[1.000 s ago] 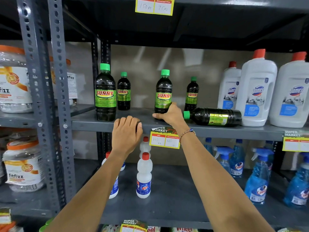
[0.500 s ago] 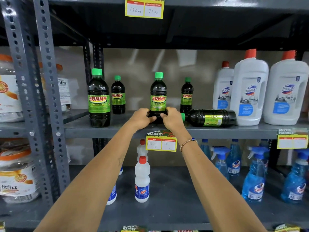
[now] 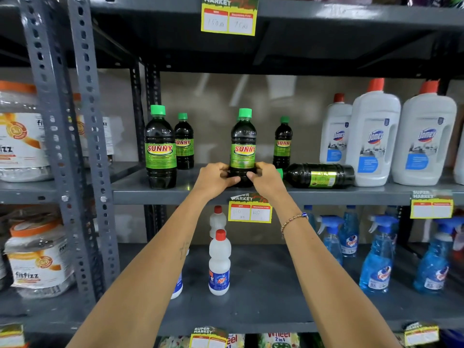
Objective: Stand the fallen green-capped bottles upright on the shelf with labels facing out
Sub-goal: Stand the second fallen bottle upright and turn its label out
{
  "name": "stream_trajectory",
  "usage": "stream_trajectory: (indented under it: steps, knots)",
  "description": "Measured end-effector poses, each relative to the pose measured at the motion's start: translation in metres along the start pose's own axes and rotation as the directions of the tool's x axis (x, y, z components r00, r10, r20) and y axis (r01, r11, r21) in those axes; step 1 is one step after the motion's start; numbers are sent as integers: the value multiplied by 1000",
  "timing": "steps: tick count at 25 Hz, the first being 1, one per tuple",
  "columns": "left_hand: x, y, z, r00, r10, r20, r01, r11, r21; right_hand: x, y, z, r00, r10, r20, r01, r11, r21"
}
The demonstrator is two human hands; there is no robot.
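Observation:
Several dark green-capped SUNNY bottles stand on the grey middle shelf (image 3: 251,195). The centre bottle (image 3: 243,144) is upright near the front edge, its label facing out. My left hand (image 3: 214,178) and my right hand (image 3: 267,180) both grip its base from either side. One fallen bottle (image 3: 319,175) lies on its side just right of my right hand, cap pointing left, close to my knuckles. A front-left bottle (image 3: 160,146) and two rear bottles (image 3: 184,141) (image 3: 283,143) stand upright with labels out.
Large white Domex bottles (image 3: 374,139) crowd the shelf's right end, touching the fallen bottle's base. A perforated grey upright (image 3: 82,136) bounds the left side. Small white red-capped bottles (image 3: 219,262) and blue spray bottles (image 3: 376,257) stand on the shelf below.
My left hand rose from the shelf edge and joined my right hand on the centre bottle's base. The fallen bottle has not moved.

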State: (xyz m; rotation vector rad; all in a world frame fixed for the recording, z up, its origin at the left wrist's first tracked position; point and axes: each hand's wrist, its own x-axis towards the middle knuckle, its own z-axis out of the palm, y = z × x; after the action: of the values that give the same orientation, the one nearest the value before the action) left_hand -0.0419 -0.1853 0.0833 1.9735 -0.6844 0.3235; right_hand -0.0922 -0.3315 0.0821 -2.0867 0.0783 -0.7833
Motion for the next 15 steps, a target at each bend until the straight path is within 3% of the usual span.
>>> stream_trajectory:
  steps: [15]
  knots:
    - [-27, 5, -3, 995, 77, -68, -82, 994, -71, -22, 2, -16, 998, 26, 61, -34, 991, 130]
